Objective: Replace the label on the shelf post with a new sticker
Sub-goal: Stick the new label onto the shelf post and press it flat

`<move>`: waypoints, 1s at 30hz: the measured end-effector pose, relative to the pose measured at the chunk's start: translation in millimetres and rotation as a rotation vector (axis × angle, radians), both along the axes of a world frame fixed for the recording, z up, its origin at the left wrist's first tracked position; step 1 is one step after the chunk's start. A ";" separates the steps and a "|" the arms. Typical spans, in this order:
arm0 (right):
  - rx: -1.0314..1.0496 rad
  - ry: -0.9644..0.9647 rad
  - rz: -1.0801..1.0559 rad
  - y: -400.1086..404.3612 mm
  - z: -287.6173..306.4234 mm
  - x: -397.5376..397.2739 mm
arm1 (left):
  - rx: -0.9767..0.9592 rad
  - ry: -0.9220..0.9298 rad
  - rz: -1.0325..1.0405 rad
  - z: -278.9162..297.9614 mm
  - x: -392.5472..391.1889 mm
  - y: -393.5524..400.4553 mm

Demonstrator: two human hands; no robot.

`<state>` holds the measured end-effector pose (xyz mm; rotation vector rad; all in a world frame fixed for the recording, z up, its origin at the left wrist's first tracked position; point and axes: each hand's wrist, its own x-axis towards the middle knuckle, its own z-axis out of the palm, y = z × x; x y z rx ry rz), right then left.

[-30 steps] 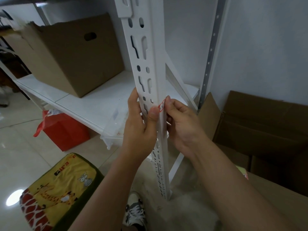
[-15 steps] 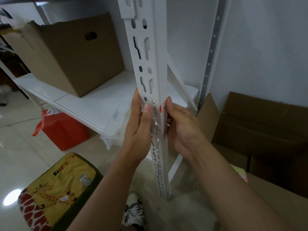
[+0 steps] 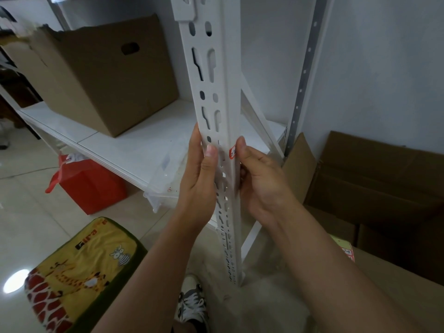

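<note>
Between hands (image 3: 225,179): shelf post (image 3: 217,92) upright (sticker (image 3: 233,153) on edge).

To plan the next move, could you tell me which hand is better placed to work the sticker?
The right hand: its thumb already touches the red-edged sticker, while the left hand steadies the shelf post.

On my feed I see a closed brown cardboard box (image 3: 103,75) with a handle cutout sitting on a white shelf board (image 3: 134,145). Under that board a red bag (image 3: 89,186) stands on the glossy tiled floor (image 3: 26,212), and a clear plastic bin (image 3: 165,179) pokes out beside it. Nearer to me lies a yellow cushion (image 3: 79,272) printed with giraffes and edged in dark green. A sneaker (image 3: 192,306) shows at the bottom. At right, open brown cartons (image 3: 384,188) lean against the white wall (image 3: 384,68).
</note>
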<state>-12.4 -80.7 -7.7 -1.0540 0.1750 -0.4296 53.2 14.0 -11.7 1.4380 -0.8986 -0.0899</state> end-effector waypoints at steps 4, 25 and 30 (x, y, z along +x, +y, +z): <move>-0.055 0.002 -0.017 1.4 -3.2 0.5 | 0.006 0.010 0.005 -1.8 3.0 0.8; -0.336 0.026 -0.202 13.2 -3.3 0.1 | 0.006 0.001 -0.005 -1.9 3.2 0.5; -0.445 0.053 -0.263 17.4 -2.8 -0.5 | 0.005 0.004 -0.002 -3.7 3.5 0.9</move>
